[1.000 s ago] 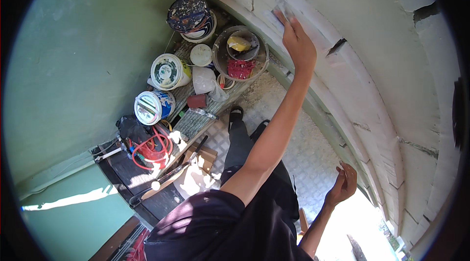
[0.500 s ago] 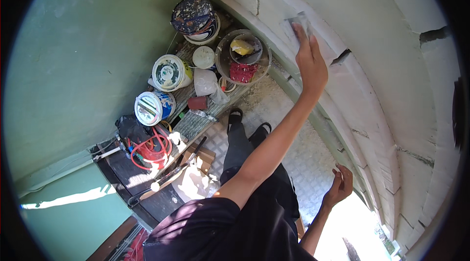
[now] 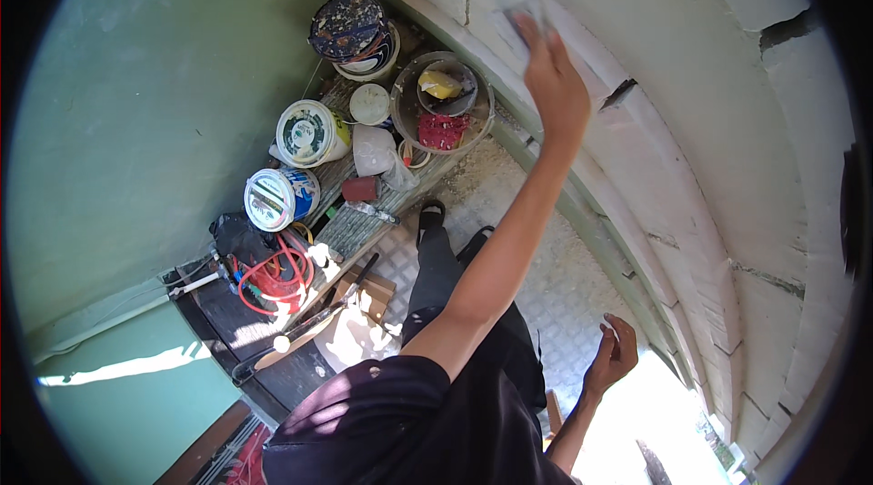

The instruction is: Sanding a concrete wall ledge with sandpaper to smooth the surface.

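- The left hand (image 3: pixel 553 76) is raised high on a stretched arm and presses a small pale pad (image 3: pixel 527 10), maybe a sponge or sanding block, flat against the whitish wall (image 3: pixel 691 94).
- Its fingers are closed over the pad from below; the pad is blurred, so I cannot tell exactly how tight the grip is.
- The pad lies at the far end of the fingers, just past the fingertips, and touches the wall near a long edge that runs from far left to near right.
- The long side of the pad seems to follow the same direction as that edge, but the blur makes this uncertain.
- The right hand (image 3: pixel 615 356) hangs low and near, well apart from the pad; its fingers are loosely curled and it holds nothing that I can see.
- So the left hand is clearly the nearer one to the pad.
- Below on the left, a wooden bench (image 3: pixel 359 226) carries white paint buckets (image 3: pixel 309 132), a grey tub (image 3: pixel 443 103) with a red cloth inside, and a dark stained lid (image 3: pixel 350 26).
- A red hose (image 3: pixel 273 274) lies coiled further near, beside the green wall (image 3: pixel 136 121).
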Demonstrator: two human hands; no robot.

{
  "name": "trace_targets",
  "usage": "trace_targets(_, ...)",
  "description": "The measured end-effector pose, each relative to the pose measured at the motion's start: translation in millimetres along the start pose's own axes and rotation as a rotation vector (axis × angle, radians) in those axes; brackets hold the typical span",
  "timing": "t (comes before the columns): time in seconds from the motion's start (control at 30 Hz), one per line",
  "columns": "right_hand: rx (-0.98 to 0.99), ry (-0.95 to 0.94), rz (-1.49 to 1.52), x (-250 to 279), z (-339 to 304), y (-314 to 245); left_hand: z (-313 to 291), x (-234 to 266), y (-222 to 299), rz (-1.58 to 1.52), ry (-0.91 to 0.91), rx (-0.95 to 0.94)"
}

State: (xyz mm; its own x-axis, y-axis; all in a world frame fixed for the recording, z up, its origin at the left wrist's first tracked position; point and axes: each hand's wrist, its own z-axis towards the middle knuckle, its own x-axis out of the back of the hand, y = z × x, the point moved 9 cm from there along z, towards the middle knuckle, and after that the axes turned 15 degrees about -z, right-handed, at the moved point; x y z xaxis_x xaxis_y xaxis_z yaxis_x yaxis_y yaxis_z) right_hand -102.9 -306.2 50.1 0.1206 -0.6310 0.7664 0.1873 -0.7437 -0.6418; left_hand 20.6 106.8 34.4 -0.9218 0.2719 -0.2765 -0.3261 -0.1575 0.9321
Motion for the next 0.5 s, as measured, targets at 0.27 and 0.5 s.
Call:
trace_targets(0.27,-0.022,-0.035,0.018,0,0,11,3,4,21,-0.086,-0.171,0.088)
trace_targets(0.5,-0.022,0.015,0.008,8,-13,11,25,22,-6,-0.018,-0.03,0.069)
